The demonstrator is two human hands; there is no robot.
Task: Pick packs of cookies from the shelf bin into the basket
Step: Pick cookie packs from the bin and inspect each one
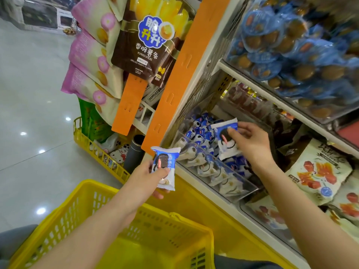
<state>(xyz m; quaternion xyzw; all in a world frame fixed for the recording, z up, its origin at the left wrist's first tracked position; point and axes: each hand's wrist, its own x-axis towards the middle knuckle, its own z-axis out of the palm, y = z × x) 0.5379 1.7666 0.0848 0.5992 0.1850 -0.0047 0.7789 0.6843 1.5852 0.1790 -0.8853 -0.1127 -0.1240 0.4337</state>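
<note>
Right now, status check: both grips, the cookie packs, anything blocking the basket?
Left grip holds one cookie pack near the yellow basket. Right grip pinches a second pack over the shelf bin. Drop path looks clear.

The left grip point(149, 177), low and forward, pinched a near pack point(166, 162) under its thumb. The right grip point(252, 144), farther out, pinched a far pack point(225, 140).

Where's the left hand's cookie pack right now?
Head view, left of centre: the left hand holds the cookie pack just left of the clear shelf bin, above the yellow basket.
</note>
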